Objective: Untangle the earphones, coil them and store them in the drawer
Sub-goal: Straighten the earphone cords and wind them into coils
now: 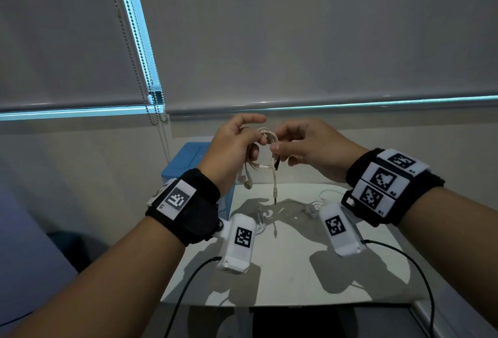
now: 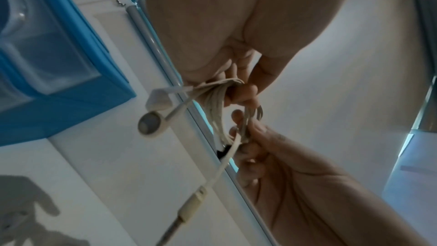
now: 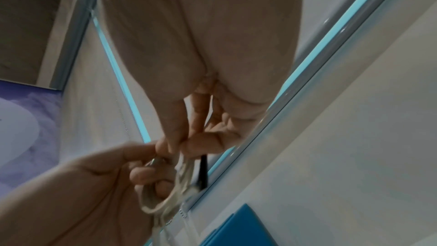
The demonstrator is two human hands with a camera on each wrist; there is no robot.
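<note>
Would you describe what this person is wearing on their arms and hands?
Both forearms are bare, without sleeves or gloves. The left hand and right hand each have a black wrist strap with white square-coded marker tags. A white camera module, also tagged, hangs under each wrist, trailing a thin black cable.

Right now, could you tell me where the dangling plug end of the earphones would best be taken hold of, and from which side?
Pinch the plug's stiff beige sleeve, just above the metal tip, coming from below the coil. It hangs straight down, clear of the table, while the left hand and right hand hold the coil above it.
</note>
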